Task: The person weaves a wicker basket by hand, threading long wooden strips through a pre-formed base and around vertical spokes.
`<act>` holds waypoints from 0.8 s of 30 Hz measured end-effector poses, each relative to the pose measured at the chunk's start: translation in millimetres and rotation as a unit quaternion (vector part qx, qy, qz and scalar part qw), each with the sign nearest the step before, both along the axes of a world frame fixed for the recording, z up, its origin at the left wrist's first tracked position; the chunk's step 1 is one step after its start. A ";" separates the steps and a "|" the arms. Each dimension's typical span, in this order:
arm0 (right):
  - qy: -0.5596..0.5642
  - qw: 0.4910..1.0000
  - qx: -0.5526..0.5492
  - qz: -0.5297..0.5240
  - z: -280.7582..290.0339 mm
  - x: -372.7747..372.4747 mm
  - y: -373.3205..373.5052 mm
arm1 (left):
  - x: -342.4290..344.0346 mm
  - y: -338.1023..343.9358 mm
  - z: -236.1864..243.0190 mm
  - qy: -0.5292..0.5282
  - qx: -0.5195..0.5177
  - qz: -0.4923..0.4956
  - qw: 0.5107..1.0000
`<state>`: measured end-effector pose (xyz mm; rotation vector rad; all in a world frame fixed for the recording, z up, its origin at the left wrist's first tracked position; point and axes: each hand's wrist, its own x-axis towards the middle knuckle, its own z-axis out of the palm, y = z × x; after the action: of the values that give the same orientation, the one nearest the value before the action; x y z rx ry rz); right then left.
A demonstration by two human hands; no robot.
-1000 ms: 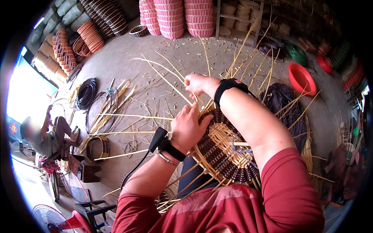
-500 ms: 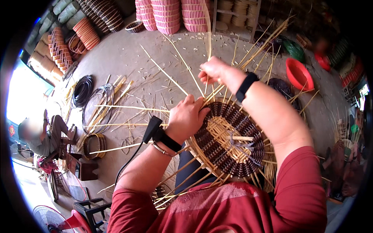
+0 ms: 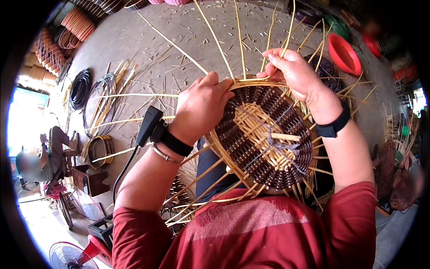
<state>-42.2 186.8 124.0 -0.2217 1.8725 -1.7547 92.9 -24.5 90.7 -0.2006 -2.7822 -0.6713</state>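
A partly woven oval basket (image 3: 229, 130) rests tilted over my lap, dark brown weave around a pale cane centre, with pale cane stakes (image 3: 216, 38) sticking out all round. My left hand (image 3: 200, 103) is closed on its far left rim, fingers bent over the edge and thumb near the weave. At the far right rim, my right hand (image 3: 296, 76) pinches a pale cane strand (image 3: 290, 27) between thumb and forefinger, its other fingers curled. Pale strands (image 3: 255, 83) run along the rim between my hands. A short stick (image 3: 285, 136) is tied with grey cord (image 3: 274, 144) across the basket's middle.
Coils of dark cane (image 3: 80, 88) and loose strips lie on the floor to the left, near a small round basket frame (image 3: 102, 151). A seated person (image 3: 56, 148) is at far left. A red basin (image 3: 345, 54) stands at right. A fan (image 3: 67, 255) is lower left.
My right hand has come down and right, nearer the rim, and the long strand that rose from it now lies lower. The basket has tilted and shifted; my left hand stays on its rim.
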 end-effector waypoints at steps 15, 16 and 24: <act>-0.065 0.989 -0.085 0.104 -19.4 -48.3 -28.3 | -42.0 -1.8 -12.3 0.076 -0.103 -0.018 0.992; -0.009 0.991 -0.061 0.117 -14.2 -48.1 -31.2 | -44.7 -11.6 -26.0 0.112 -0.143 -0.016 0.983; 0.145 0.905 0.252 0.312 75.8 40.4 179.0 | -30.8 -29.6 -20.5 -0.050 -0.174 0.092 0.979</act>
<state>-1.7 365.8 199.8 -0.8118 2.0749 -0.8116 62.2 -54.0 70.2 0.0243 -2.9483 -0.1517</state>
